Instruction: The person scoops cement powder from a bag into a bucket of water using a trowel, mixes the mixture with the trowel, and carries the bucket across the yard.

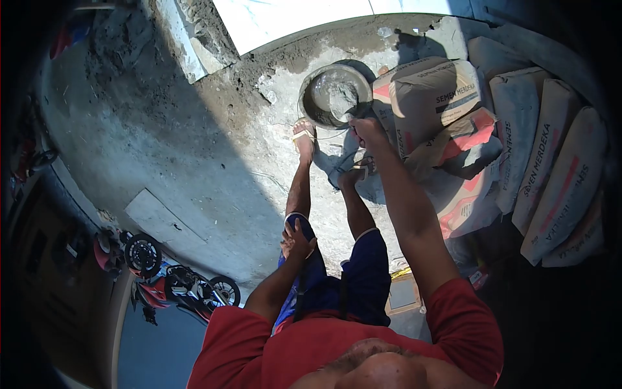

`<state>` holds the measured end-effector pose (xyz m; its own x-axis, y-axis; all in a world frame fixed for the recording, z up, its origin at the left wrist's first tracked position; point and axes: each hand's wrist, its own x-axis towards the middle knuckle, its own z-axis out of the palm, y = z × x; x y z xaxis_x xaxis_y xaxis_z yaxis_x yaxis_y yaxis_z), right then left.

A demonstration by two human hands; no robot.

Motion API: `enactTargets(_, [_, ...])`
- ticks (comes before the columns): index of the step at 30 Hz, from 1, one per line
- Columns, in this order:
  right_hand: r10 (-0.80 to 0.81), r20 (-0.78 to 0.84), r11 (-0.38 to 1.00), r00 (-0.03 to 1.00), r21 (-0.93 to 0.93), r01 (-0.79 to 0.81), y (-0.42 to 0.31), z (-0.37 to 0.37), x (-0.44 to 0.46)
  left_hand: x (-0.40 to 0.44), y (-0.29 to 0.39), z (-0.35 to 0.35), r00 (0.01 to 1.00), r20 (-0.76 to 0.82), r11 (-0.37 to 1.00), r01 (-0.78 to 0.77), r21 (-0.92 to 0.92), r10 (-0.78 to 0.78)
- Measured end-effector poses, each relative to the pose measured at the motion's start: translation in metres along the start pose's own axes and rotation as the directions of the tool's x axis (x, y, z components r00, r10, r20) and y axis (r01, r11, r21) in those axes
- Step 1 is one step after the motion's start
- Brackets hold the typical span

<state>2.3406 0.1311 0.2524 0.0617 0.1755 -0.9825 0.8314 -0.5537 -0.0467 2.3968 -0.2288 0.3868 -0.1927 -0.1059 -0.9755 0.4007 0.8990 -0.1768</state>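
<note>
My right hand [368,133] is closed at the near right rim of a round bucket [312,115]. It grips what looks like a trowel [350,118], its blade end over the inside of the bucket and mostly hidden under grey cement powder [342,98]. A thin wire handle hangs down outside the bucket. My left hand [298,241] lies on my left knee with its fingers spread, holding nothing. The bucket stands on the floor just ahead of my sandalled feet [303,137].
Cement bags [437,91] are stacked to the right, one torn open [476,155] near my right arm. A white panel [304,23] lies at the top. Motorcycles [188,285] stand at lower left. Rough concrete floor [168,136] stretches left, partly in shadow.
</note>
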Motion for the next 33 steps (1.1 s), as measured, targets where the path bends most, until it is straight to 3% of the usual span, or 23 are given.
enactTargets(1, [0.017, 0.045, 0.994, 0.999, 0.103, -0.021, 0.001, -0.001, 0.004, 0.001, 0.000, 0.001, 1.000, 0.001, 1.000, -0.002, 0.002, 0.002])
enactTargets(8, [0.079, 0.177, 0.941, 0.981, 0.312, -0.133, 0.003, -0.009, -0.005, 0.002, 0.002, 0.003, 1.000, -0.018, 1.000, 0.003, -0.009, -0.003])
enactTargets(11, [0.111, 0.381, 0.853, 0.918, 0.437, -0.285, 0.017, -0.014, 0.005, 0.001, 0.003, 0.003, 1.000, -0.019, 1.000, 0.006, -0.001, -0.006])
enactTargets(16, [0.145, 0.453, 0.813, 0.880, 0.453, -0.367, 0.017, -0.019, -0.022, 0.000, 0.003, 0.005, 0.999, -0.043, 1.000, -0.006, 0.000, 0.006])
enactTargets(18, [0.023, 0.256, 0.991, 0.966, 0.118, -0.055, 0.014, -0.027, -0.054, 0.000, 0.005, 0.005, 0.999, -0.047, 1.000, 0.002, -0.005, -0.002])
enactTargets(19, [-0.073, 0.224, 0.990, 0.972, -0.105, 0.099, 0.022, -0.035, -0.057, 0.001, 0.005, 0.007, 0.999, -0.050, 1.000, 0.006, -0.021, -0.007])
enactTargets(20, [-0.069, 0.199, 0.991, 0.977, -0.097, 0.089, 0.029, -0.045, -0.068, 0.000, 0.004, 0.007, 0.999, -0.044, 1.000, -0.018, -0.010, 0.018])
enactTargets(22, [-0.432, 0.134, 0.786, 0.892, -0.429, 0.445, 0.042, -0.072, -0.108, 0.001, 0.007, 0.009, 0.998, -0.061, 0.999, 0.000, -0.047, -0.003])
enactTargets(26, [-0.597, 0.071, 0.627, 0.799, -0.581, 0.519, 0.056, -0.167, -0.225, -0.005, 0.013, 0.005, 0.996, -0.084, 1.000, 0.012, -0.020, -0.014])
enactTargets(28, [-0.409, 0.042, 0.709, 0.911, -0.614, 0.347, 0.051, -0.222, -0.278, -0.008, 0.018, 0.000, 0.997, -0.079, 1.000, 0.002, -0.014, -0.003])
enactTargets(30, [-0.479, -0.067, 0.652, 0.875, -0.695, 0.304, 0.068, -0.275, -0.306, -0.011, 0.019, -0.003, 0.997, -0.073, 1.000, -0.002, -0.006, 0.001])
enactTargets(32, [-0.430, -0.163, 0.629, 0.888, -0.760, 0.165, 0.045, -0.307, -0.338, -0.011, 0.021, -0.004, 0.997, -0.076, 1.000, 0.013, 0.008, -0.012])
enactTargets(33, [-0.515, -0.204, 0.500, 0.833, -0.860, 0.099, 0.052, -0.323, -0.332, -0.011, 0.022, -0.004, 0.997, -0.077, 1.000, 0.014, 0.012, -0.013])
